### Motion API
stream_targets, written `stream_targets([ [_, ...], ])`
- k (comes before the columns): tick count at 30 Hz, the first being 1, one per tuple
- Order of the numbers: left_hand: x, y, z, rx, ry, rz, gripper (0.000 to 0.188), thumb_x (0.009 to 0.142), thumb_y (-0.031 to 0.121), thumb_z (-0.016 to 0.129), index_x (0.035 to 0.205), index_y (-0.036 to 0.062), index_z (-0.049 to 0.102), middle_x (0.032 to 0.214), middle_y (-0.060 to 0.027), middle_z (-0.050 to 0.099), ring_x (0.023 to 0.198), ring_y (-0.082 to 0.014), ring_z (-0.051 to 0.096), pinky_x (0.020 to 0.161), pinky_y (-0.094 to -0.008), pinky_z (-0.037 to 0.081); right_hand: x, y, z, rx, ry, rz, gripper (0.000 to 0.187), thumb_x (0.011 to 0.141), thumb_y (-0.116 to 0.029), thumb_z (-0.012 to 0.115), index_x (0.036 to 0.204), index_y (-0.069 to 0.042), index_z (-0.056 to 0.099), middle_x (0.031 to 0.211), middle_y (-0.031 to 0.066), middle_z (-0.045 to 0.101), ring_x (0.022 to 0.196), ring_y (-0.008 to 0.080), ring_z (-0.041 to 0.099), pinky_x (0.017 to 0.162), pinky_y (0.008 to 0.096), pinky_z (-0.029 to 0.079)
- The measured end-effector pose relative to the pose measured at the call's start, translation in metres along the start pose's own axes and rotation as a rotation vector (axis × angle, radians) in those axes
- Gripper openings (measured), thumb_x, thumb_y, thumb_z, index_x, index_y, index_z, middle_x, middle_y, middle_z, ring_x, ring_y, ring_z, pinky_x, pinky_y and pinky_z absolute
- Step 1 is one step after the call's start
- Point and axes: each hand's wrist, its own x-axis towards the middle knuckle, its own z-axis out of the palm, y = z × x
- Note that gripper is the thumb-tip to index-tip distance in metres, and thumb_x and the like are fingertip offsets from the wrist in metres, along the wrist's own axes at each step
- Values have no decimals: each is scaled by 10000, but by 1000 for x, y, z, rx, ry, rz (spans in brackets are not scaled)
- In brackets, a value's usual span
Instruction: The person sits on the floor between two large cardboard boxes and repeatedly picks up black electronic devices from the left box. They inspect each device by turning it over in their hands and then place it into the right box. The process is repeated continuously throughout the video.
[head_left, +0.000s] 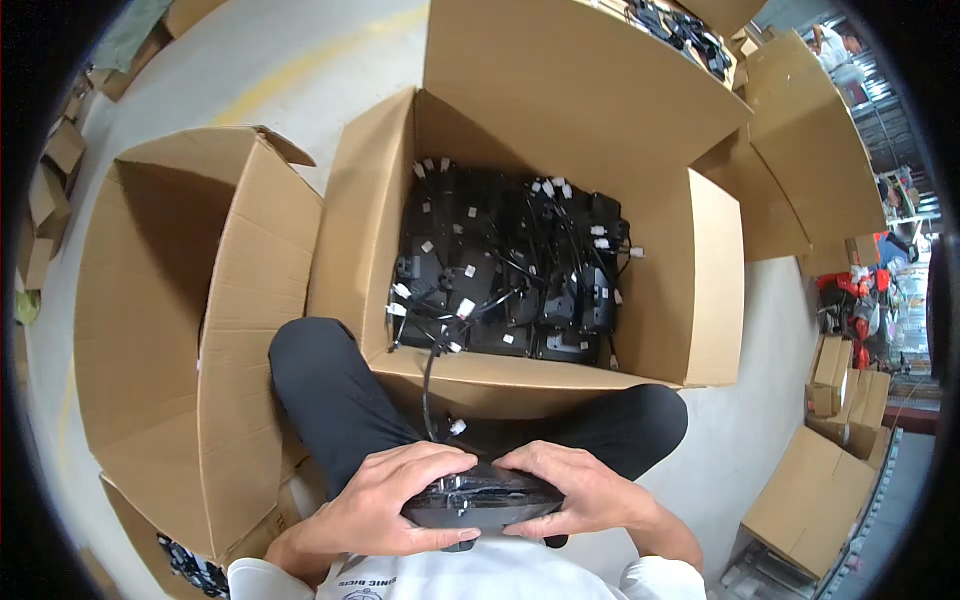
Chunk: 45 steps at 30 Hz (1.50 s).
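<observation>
Between both hands, close to my body, is a black plastic unit (482,512) with a glossy edge and a black cable ending in a white connector (458,427). My left hand (400,497) grips its left end, thumb along the near side and fingers on top. On the right end, my right hand (573,490) holds it the same way. Just beyond my knees stands an open cardboard box (530,372). Inside it lie several similar black units (460,250) in rows, their cables and white connectors loose on top. The unit's underside is hidden.
At my left stands another open cardboard box (250,330), its inside partly shadowed. More cardboard boxes (810,500) are stacked at the right, and a large open carton (810,150) stands at the far right. A person (838,45) is in the far right corner. A yellow line (290,75) crosses the floor.
</observation>
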Motion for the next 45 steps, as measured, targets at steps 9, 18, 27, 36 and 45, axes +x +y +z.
stream_targets([
  [9, 20, -10, 5, -216, 188, 23, 759, 659, 115, 966, 1270, -42, 543, 1177, -272, 671, 1063, -369, 701, 905, -429, 576, -5, 11, -32, -1, 151, -29, 743, 703, -181, 916, 1331, 27, 578, 1247, 175, 665, 1112, 294, 671, 948, 372, 544],
  [18, 42, -24, 24, -176, 257, 44, 829, 730, 160, 924, 1407, 3, 471, 1403, -246, 553, 1245, -381, 581, 1054, -434, 478, -26, -2, -100, -160, 538, -286, 787, 670, -123, 935, 1328, 37, 534, 1225, 237, 669, 1065, 338, 684, 935, 424, 558],
  [27, -31, -19, -55, 138, 860, -216, 261, 937, -75, 549, 1196, -88, 584, 1081, -204, 662, 955, -253, 702, 845, -323, 564, 98, 55, -127, -720, 311, 314, 562, 798, -233, 819, 1251, 20, 604, 1134, 237, 686, 1064, 374, 669, 939, 412, 523],
  [36, -159, 43, -117, 636, 1096, -508, 193, 987, 0, 593, 1173, -49, 610, 996, -151, 686, 885, -214, 685, 798, -303, 557, 209, 204, -51, 481, 161, 880, 570, 918, -278, 781, 1276, 98, 545, 1203, 195, 669, 1103, 302, 673, 980, 501, 535],
  [45, -166, -18, -275, 514, 999, -622, 266, 994, 135, 647, 1195, -39, 659, 1091, -111, 698, 1003, -179, 693, 907, -319, 574, 197, 232, -11, 390, 27, 762, 559, 931, -387, 756, 1277, 18, 590, 1112, 104, 661, 967, 224, 644, 818, 390, 541],
])
